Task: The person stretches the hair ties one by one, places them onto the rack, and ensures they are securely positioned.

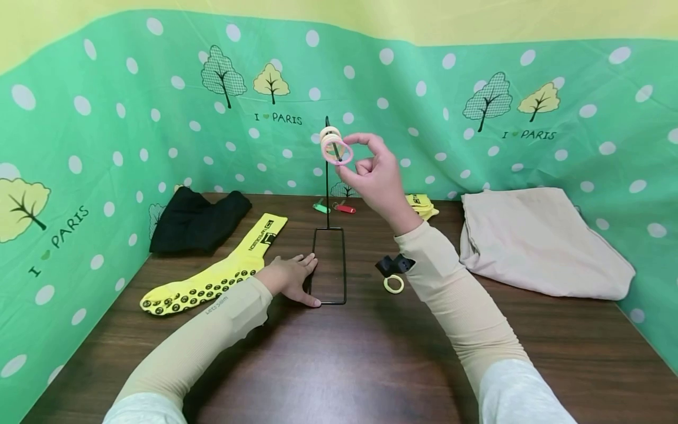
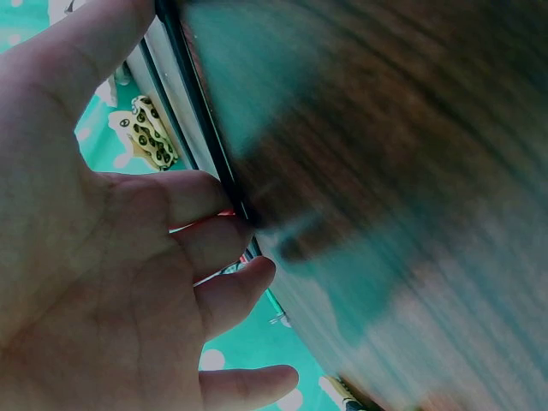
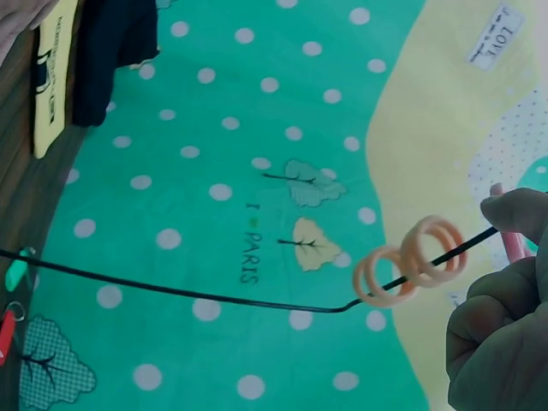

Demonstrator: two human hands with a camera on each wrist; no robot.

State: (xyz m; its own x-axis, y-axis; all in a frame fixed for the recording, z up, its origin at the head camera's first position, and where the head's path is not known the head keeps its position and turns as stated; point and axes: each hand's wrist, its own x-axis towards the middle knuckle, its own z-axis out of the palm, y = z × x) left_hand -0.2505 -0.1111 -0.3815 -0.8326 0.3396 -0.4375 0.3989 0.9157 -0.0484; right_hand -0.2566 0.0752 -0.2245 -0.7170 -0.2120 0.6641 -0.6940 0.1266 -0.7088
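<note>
Left hand at the stand base
Left hand, fingers relaxed, lies against the black wire frame on the blurred wooden tabletop; a yellow sock behind

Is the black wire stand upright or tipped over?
Upright. The black wire stand has its rectangular base flat on the table, the left hand rests against it, and its rod rises vertically with rings near the top.
</note>
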